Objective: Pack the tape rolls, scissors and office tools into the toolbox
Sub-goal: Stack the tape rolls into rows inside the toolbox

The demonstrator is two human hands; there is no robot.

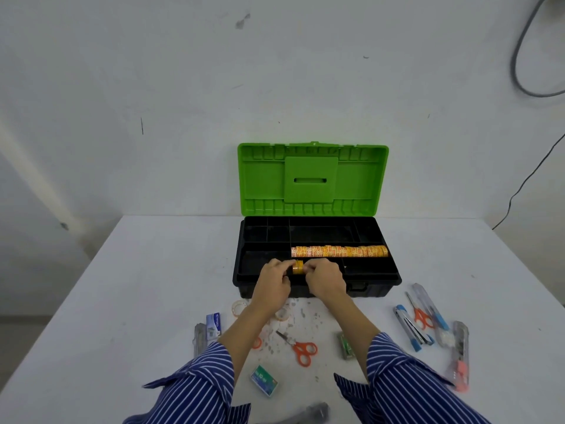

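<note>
Tape roll (297,267): orange-yellow, upright, pinched btwn L hand (273,281) & R hand (324,281) grip, over toolbox (379,275).

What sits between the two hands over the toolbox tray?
In the head view, a small orange tape roll, held between left hand and right hand.

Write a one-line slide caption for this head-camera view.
Both hands, left and right, hold an orange tape roll over the open toolbox, beside the packed row of tape rolls.

Head view looks forward and down, close over the table (153,286).
</note>
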